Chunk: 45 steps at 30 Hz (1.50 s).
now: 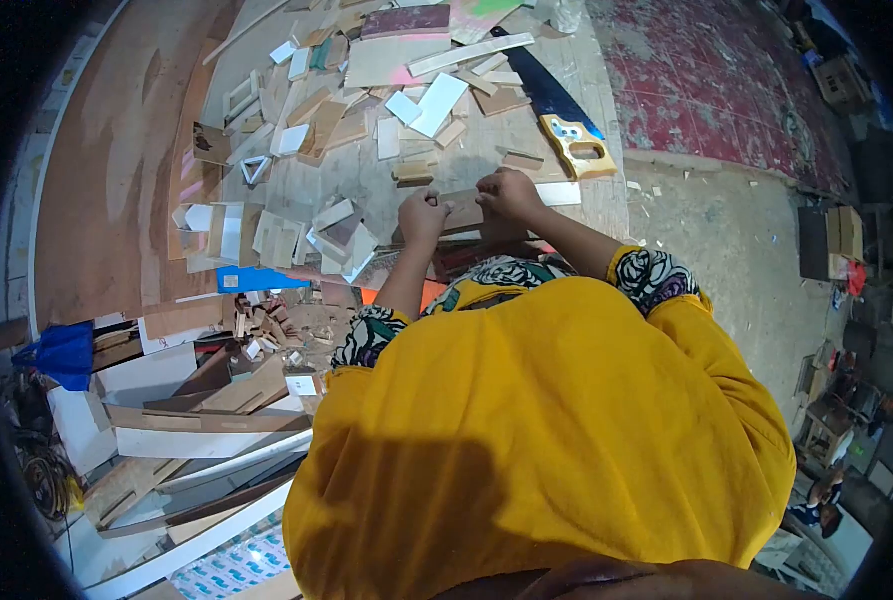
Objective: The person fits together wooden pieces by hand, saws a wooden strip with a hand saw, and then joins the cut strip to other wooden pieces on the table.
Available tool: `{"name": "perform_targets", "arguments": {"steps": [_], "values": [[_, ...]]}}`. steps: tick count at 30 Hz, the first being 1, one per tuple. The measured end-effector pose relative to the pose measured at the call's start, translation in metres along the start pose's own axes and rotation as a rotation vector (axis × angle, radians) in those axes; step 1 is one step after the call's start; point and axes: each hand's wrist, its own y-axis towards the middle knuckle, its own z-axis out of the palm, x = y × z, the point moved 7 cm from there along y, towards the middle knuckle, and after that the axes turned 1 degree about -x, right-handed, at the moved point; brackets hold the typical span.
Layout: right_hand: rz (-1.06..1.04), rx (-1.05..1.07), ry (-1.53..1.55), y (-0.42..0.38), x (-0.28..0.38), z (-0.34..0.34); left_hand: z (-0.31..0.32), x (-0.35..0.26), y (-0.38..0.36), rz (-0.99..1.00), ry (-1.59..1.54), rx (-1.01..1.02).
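Observation:
At the near edge of the workbench, both hands hold a small flat brown wood piece between them. My left hand grips its left end with curled fingers. At the other end, my right hand pinches the piece near its upper corner. Just beyond the left hand lie small wood blocks. A white strip lies to the right of the right hand. Farther right rests a handsaw with a yellow handle and dark blade.
Wood and white board offcuts are scattered over the bench. Small box-like pieces stand left of my hands. Long boards and scraps pile up on the floor at left. A concrete floor lies to the right.

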Motion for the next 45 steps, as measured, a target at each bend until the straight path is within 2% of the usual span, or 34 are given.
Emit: {"name": "perform_targets", "arguments": {"steps": [7,10,13,16,20,28,31,41,44,45], "values": [[-0.066,0.198,0.11,-0.003,-0.016,-0.003,0.006,0.006,0.014,0.01,0.104,0.119],[-0.029,0.251,0.152,-0.008,-0.013,-0.008,0.008,0.007,0.017,0.019,0.087,0.147],[-0.094,0.234,0.0,-0.01,0.002,-0.004,0.004,0.0,0.015,0.042,0.152,0.169],[-0.029,0.211,-0.077,-0.01,0.002,0.005,0.001,-0.006,0.01,-0.006,0.066,0.217],[0.001,0.217,-0.044,-0.002,-0.009,0.01,0.009,0.004,0.016,0.079,0.093,0.177],[0.023,0.24,-0.14,0.007,-0.005,0.013,0.009,-0.001,0.014,0.035,0.152,0.275],[-0.012,0.211,-0.099,0.004,-0.003,0.007,0.009,-0.003,0.015,0.103,0.177,0.277],[0.051,0.17,-0.109,0.005,-0.009,0.009,0.009,-0.008,0.015,0.12,0.194,0.301],[0.069,0.195,-0.092,0.007,-0.01,0.011,0.008,-0.021,0.012,0.173,0.314,0.29],[0.073,0.198,-0.094,0.007,-0.01,0.011,0.003,-0.032,0.009,0.253,0.339,0.207]]}}
